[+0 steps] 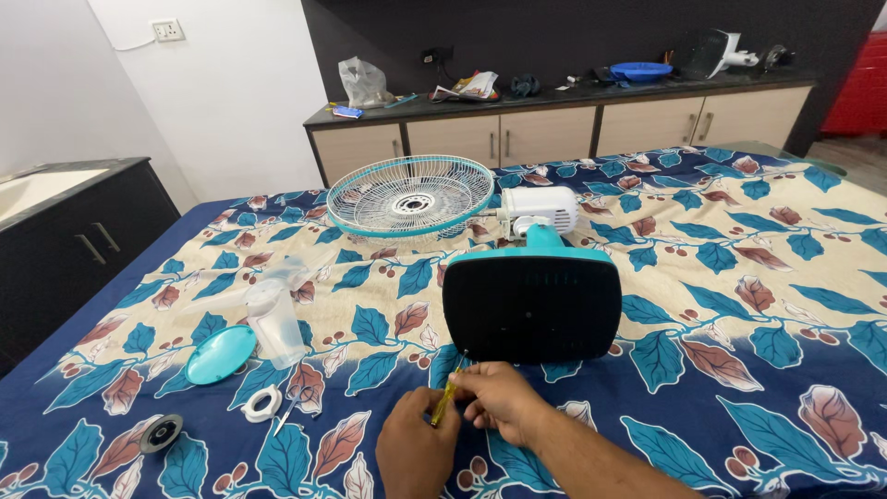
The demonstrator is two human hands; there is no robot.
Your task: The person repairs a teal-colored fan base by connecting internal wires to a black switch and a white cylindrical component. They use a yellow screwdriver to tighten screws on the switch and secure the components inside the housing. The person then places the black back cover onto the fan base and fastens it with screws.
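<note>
On leaf-print cloth, hands (462, 420) pinching slim yellow screwdriver (446, 400), matte black fan base (531, 308)

Fan base (531, 310) blocks ahead of the hands; open cloth (739, 388) lies right.

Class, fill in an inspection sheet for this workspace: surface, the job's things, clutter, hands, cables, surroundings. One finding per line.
Surface: leaf-patterned cloth covering the work surface.
Job's things: table fan lying down, black base facing the camera, grille behind; yellow screwdriver at the base's lower edge.
Clutter: teal round cap, clear fan blade, white ring, black round part.
Hands: left hand and right hand both grip the screwdriver.
Cables: cord at the wall socket.
Surroundings: cluttered sideboard, dark cabinet at left.
</note>
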